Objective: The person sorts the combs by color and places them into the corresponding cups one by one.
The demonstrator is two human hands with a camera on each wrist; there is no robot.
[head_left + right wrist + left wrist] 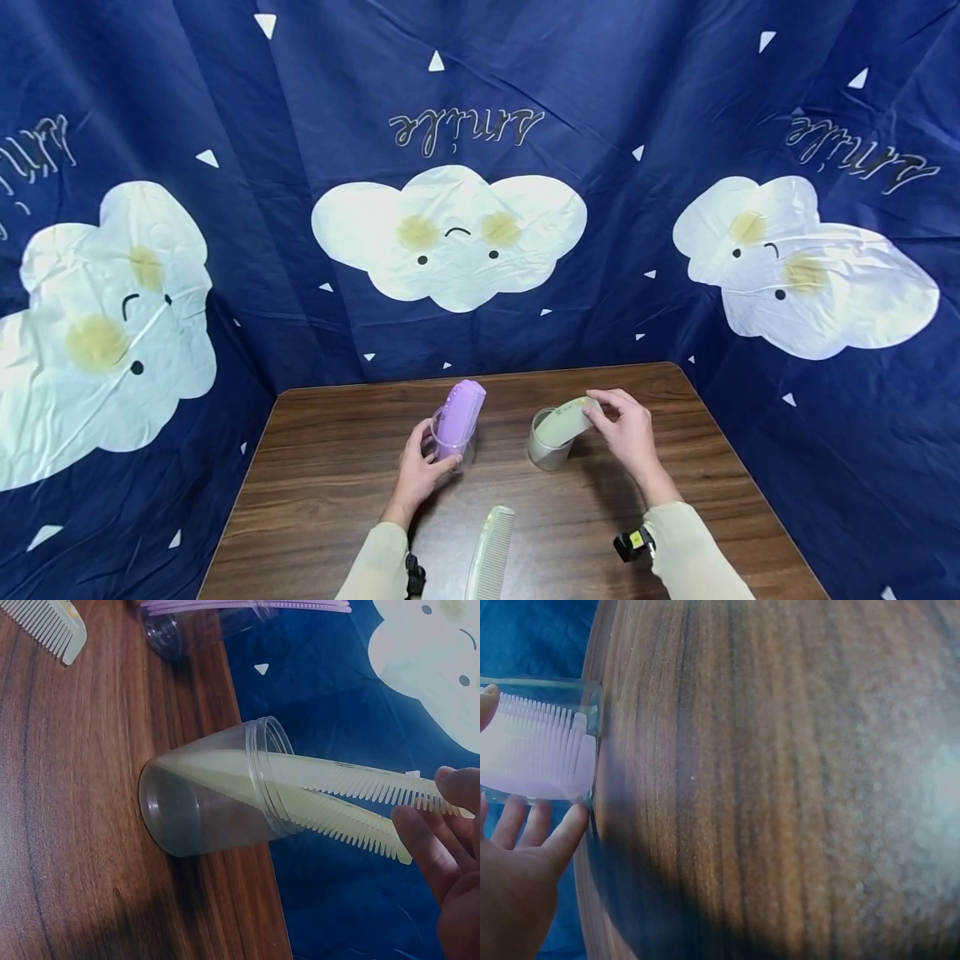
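My left hand (418,468) grips a clear plastic cup (468,455) at the left back of the table, thumb on one side and fingers on the other. Purple combs (461,413) stand in that cup, their upper ends above its rim. My right hand (628,427) pinches the upper end of a pale green comb (570,419), whose lower end is inside a second clear cup (548,456). In the right wrist view another pale yellow-green comb (349,830) leans in this same cup, below the pinched one.
A further pale green comb (491,552) lies at the near middle of the wooden table (315,500), its lower end cut off by the frame. Blue cloth (480,342) with printed clouds hangs behind the table and at both sides.
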